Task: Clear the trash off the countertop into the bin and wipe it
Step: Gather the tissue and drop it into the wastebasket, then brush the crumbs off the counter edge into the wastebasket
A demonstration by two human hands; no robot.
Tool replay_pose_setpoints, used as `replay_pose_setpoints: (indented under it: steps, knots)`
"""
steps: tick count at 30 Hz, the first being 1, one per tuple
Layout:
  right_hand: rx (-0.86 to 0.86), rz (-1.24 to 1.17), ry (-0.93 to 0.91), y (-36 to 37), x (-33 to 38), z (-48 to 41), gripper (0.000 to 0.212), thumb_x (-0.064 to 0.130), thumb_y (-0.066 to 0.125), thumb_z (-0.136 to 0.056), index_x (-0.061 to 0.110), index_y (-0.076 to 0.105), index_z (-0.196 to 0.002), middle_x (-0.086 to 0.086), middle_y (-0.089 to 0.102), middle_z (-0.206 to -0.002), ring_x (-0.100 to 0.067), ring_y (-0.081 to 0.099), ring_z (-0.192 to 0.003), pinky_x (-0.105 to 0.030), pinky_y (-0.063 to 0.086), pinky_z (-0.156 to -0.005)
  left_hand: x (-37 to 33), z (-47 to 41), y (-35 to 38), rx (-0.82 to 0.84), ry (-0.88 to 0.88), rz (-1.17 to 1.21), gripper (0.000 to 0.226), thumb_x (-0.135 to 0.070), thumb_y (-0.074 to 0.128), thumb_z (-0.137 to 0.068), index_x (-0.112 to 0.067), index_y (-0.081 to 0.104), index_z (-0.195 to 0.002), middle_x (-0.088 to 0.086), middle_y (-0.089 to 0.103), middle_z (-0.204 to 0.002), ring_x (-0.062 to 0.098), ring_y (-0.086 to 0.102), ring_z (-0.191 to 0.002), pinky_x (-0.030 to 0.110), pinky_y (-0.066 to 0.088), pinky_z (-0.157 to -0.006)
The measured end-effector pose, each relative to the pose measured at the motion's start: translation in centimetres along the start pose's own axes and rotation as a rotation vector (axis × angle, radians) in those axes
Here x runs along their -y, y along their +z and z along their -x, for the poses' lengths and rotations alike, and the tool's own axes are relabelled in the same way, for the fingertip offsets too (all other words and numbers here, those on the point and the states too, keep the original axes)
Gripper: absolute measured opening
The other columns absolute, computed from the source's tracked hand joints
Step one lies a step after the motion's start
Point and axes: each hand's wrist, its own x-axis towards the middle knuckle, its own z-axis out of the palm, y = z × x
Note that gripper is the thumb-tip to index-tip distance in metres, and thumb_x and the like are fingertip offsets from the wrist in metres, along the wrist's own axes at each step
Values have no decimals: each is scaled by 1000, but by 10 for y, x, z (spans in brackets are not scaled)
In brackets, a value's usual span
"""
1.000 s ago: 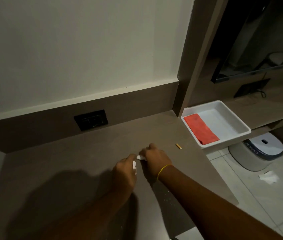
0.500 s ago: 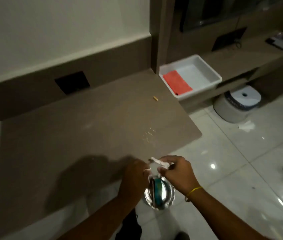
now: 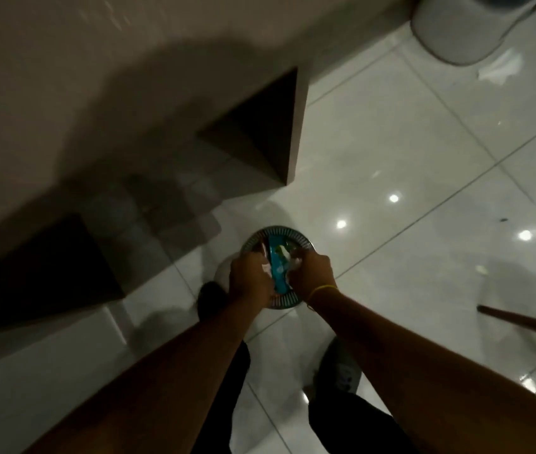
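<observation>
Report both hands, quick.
Left hand: closed on white scraps, over the bin.
Right hand: closed on white scraps, over the bin.

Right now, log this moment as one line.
left hand | right hand | both over bin | white scraps between | release unclear

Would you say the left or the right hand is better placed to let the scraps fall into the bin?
Probably either: the left hand and right hand are both over the bin, white scraps between them.
</observation>
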Motion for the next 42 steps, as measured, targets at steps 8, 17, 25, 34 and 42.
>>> replay_pose_setpoints:
  steps: [8,17,25,34,42]
  knots:
    - [78,167,-37,80,-57,-72,42,11,68,-92,10,65,-133,-15,71,-130,-35,67,-120,-42,56,-99,46,-83,103,57,25,11,41,-14,68,-97,-8,63,-138,13,64,-137,33,59,-130,37,51,-108]
    - [10,-5,-128,-5,13,23,66,45,66,-90,21,49,-149,-5,63,-144,-25,67,-123,-38,58,-103,38,-10,17,-130,221,-104,82,-39,75,-90,-20,38,-161,6,39,-166,29,35,-155,45,45,-120]
    - [-395,-21,-622,-177,151,161,58,54,48,-91,28,56,-143,9,67,-137,-13,63,-121,-28,50,-105,-49,113,-185,-469,881,-188,74,-38,80,-85,-26,49,-152,7,49,-160,25,55,-143,43,53,-109]
    - [-567,47,-881,-291,345,126,32,21,66,-92,18,66,-125,-1,72,-113,-17,68,-103,-28,53,-93,-139,111,-360,-777,951,-32,75,-25,65,-94,-19,35,-162,0,37,-169,13,37,-154,36,42,-121]
    - [-397,524,-614,-291,435,24,34,20,67,-91,10,66,-124,-20,61,-125,-43,67,-112,-47,54,-97,-147,1,-423,-579,463,-340,81,-54,48,-98,-31,7,-164,2,4,-176,27,11,-162,55,23,-126]
